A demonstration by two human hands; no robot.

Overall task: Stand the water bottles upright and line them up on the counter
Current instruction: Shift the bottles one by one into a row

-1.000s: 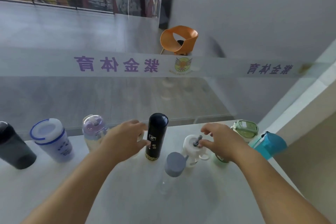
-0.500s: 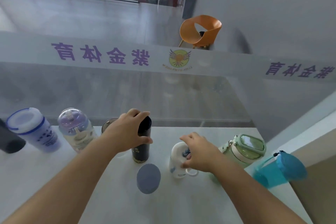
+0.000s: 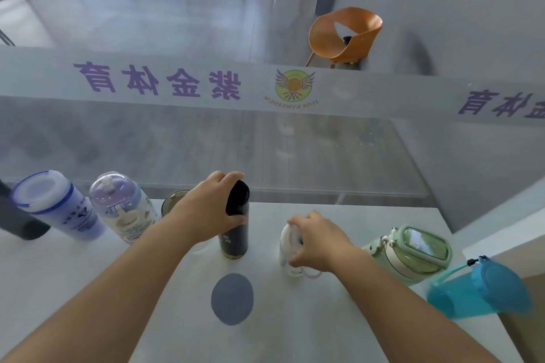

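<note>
The left hand [image 3: 212,212] grips the tall black cylindrical metal flask [image 3: 236,233] near its top, the fingers [image 3: 228,178] curled over the cap and the thumb pressed on the front. The flask stands upright in the middle of the white desk [image 3: 88,289]. The right hand [image 3: 318,242] is closed around the small white plastic bottle [image 3: 285,247], which stands just to the right of the flask. I think the main risk is tipping. The flask is narrow and is held high, so a sideways push instead of a lift could make it fall against its neighbours. Also, the clear bottle with the round grey lid [image 3: 232,298] stands between the two forearms, and a careless pull of either arm could knock it down. The teal plastic bottle [image 3: 477,289] is near the right edge of the desk, so a bump from the right elbow could send it off. Compared with one second ago, the left hand was only beside the flask and now it wraps it. The right hand then pinched the knob on the white bottle's lid and now covers the bottle from the side. The view also looks more steeply down on the grey lid.
</note>
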